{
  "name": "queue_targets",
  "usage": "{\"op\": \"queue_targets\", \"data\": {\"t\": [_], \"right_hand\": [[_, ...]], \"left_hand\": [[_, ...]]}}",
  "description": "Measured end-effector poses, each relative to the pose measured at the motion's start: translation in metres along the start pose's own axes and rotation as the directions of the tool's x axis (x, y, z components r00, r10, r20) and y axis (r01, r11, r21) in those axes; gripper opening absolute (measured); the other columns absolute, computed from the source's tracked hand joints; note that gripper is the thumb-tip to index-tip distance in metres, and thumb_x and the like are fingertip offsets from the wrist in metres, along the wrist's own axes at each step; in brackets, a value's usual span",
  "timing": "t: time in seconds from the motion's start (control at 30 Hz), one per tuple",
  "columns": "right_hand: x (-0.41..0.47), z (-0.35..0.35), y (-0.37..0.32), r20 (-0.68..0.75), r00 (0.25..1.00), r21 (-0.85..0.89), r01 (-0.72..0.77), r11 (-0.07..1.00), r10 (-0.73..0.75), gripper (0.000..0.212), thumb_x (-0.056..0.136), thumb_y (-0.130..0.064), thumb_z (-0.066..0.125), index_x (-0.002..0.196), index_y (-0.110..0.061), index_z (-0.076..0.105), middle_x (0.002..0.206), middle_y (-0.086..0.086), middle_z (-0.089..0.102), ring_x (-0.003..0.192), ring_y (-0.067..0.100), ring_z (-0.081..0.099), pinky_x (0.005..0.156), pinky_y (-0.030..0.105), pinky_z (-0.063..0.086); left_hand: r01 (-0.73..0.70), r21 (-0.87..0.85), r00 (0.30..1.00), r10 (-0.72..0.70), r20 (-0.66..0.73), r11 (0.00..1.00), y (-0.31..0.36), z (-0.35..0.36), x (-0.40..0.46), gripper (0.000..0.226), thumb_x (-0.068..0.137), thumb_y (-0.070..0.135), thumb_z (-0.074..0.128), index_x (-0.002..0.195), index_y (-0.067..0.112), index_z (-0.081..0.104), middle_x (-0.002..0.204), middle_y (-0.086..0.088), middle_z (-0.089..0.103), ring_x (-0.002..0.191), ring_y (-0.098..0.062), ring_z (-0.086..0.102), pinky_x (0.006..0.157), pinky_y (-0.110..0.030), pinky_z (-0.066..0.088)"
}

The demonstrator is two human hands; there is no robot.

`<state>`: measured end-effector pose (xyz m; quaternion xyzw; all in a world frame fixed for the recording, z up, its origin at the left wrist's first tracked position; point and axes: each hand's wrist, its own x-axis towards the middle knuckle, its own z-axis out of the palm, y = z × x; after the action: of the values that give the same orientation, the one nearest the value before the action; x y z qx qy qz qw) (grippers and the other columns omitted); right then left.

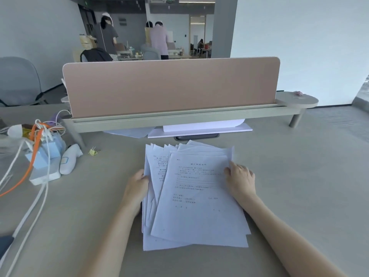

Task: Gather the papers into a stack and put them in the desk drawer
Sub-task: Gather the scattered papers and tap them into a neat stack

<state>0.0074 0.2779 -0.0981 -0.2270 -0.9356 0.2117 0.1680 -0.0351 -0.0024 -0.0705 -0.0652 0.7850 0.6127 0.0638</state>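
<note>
A loose, fanned pile of white printed papers [195, 198] lies on the grey desk [299, 186] in front of me. My left hand [137, 186] grips the pile's left edge, fingers curled around it. On the right edge rests my right hand [240, 177], its fingers pressing against the sheets. The sheets are skewed, with their corners spread out at the top. No drawer is in view.
A pink divider screen [171, 86] on a raised shelf [179, 118] crosses the desk behind the pile, with more white sheets [199, 127] under it. At left are tangled cables [40, 132], a blue-white box [47, 164] and a yellow binder clip [93, 151]. People stand far behind.
</note>
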Motion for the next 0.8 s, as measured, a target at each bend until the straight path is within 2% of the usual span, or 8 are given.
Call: {"op": "queue_targets", "data": {"t": [0.1,0.2,0.3,0.4,0.47,0.57,0.67,0.8], "right_hand": [[0.005,0.003,-0.003,0.026,0.999,0.089,0.035,0.995,-0.038,0.017,0.09,-0.005,0.039,0.074,-0.01,0.038,0.063,0.005,0.044,0.068,0.034,0.039,0.063,0.037,0.029],[0.01,0.0,-0.007,0.074,0.997,0.268,0.016,0.963,-0.037,0.023,0.086,-0.002,0.035,0.072,-0.013,0.049,0.061,0.004,0.04,0.067,0.028,0.032,0.058,0.036,0.027],[0.011,-0.002,-0.01,0.13,0.99,0.363,-0.004,0.932,-0.046,0.03,0.086,-0.005,0.035,0.087,-0.012,0.064,0.067,0.004,0.053,0.07,0.027,0.039,0.06,0.034,0.033],[0.01,-0.002,-0.01,0.161,0.986,0.366,-0.011,0.931,-0.052,0.028,0.086,-0.009,0.038,0.091,-0.015,0.064,0.074,0.005,0.062,0.073,0.027,0.046,0.062,0.034,0.037],[0.008,-0.003,-0.012,0.174,0.984,0.372,-0.024,0.928,-0.044,0.013,0.086,-0.009,0.039,0.083,-0.008,0.051,0.072,0.005,0.052,0.073,0.026,0.04,0.062,0.034,0.032],[0.003,-0.008,-0.014,0.179,0.983,0.367,-0.03,0.93,-0.039,0.02,0.088,-0.01,0.04,0.071,-0.015,0.029,0.069,0.005,0.044,0.073,0.027,0.036,0.06,0.035,0.027],[-0.001,-0.014,-0.017,0.196,0.98,0.38,-0.05,0.923,-0.027,0.031,0.089,-0.009,0.039,0.066,-0.023,0.025,0.064,-0.001,0.039,0.073,0.026,0.036,0.056,0.034,0.026],[-0.001,-0.013,-0.017,0.225,0.974,0.44,-0.075,0.895,-0.029,0.007,0.084,-0.021,0.04,0.082,-0.022,0.047,0.071,0.005,0.054,0.076,0.032,0.048,0.064,0.037,0.042]], "left_hand": [[0.008,0.016,1.0,-0.008,0.03,1.0,0.004,0.001,-0.002,0.025,0.09,0.005,0.048,0.097,0.013,0.07,0.095,-0.003,0.076,0.087,-0.022,0.07,0.071,-0.032,0.05],[0.027,0.058,0.999,-0.029,0.033,0.998,0.008,0.001,-0.005,0.02,0.089,0.007,0.049,0.091,0.016,0.066,0.095,-0.002,0.072,0.081,-0.019,0.062,0.066,-0.031,0.046],[0.038,0.038,0.999,-0.038,-0.001,0.999,0.012,0.0,-0.008,0.02,0.095,0.016,0.046,0.087,0.02,0.063,0.102,-0.004,0.07,0.088,-0.021,0.059,0.073,-0.032,0.043],[0.137,-0.125,0.99,-0.135,0.029,0.983,0.017,-0.002,-0.009,0.04,0.094,0.056,0.045,0.087,0.021,0.063,0.09,-0.001,0.065,0.094,-0.021,0.059,0.077,-0.034,0.044],[0.218,-0.117,0.969,-0.201,0.143,0.969,0.014,-0.005,-0.01,0.067,0.07,0.079,0.057,0.11,0.027,0.069,0.112,0.0,0.07,0.116,-0.024,0.062,0.099,-0.041,0.046],[0.163,-0.021,0.958,-0.153,0.242,0.986,0.009,-0.003,-0.011,0.069,0.062,0.05,0.084,0.123,0.022,0.068,0.126,-0.004,0.071,0.119,-0.027,0.064,0.108,-0.049,0.043],[0.118,-0.044,0.932,-0.095,0.349,0.992,0.009,0.005,-0.019,0.037,0.083,0.002,0.074,0.119,0.007,0.069,0.116,-0.012,0.076,0.106,-0.031,0.071,0.101,-0.048,0.051],[0.107,-0.189,0.923,-0.027,0.383,0.976,0.005,0.003,-0.018,0.044,0.073,-0.003,0.073,0.115,0.007,0.07,0.111,-0.014,0.077,0.101,-0.031,0.072,0.089,-0.042,0.056]]}}
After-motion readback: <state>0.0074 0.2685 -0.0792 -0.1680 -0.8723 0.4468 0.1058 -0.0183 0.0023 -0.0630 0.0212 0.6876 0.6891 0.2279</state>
